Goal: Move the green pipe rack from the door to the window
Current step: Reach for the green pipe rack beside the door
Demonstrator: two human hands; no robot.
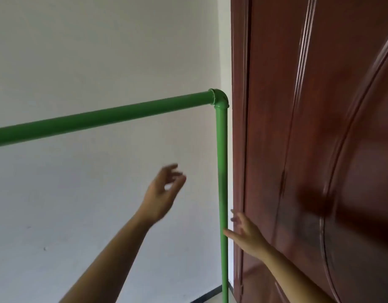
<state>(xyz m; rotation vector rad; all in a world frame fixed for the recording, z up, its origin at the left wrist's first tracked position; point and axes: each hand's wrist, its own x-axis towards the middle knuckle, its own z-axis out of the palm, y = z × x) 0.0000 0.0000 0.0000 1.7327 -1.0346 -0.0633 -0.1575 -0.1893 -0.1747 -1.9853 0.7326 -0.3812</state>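
Head view, near to far. Two bare forearms reach up from the bottom edge. Right hand (246, 234) is nearest the rack: fingers spread apart, palm open, thumb tip touching or just at the right side of the upright pipe, other fingers between pipe and door; grip not closed on anything. Left hand (163, 191) is higher and left of the upright, motion-blurred, fingers loosely curled and apart, holding nothing, clear of both pipes, below the top bar.

Green pipe rack (222, 171): only one corner shows. Upright pipe runs vertically, long axis floor to elbow, bottom end cut off by the frame edge. Elbow fitting (219, 98) at top joins it to the top bar (101, 119), whose long axis runs roughly horizontal, leaving the elbow and heading left and toward the camera, sloping down in frame and exiting at the left edge. Elbow has chipped or worn paint at its collar. No readable writing, brand or label on pipes or fitting.

Rack stands just beside the door (309, 149), upright pipe close against the door's left edge, contact unclear. Door is glossy reddish-brown wood with curved raised panel mouldings, filling the right side. Behind the rack, plain white wall (79, 51). Dark skirting strip (208, 295) at the wall's foot near the pipe base.
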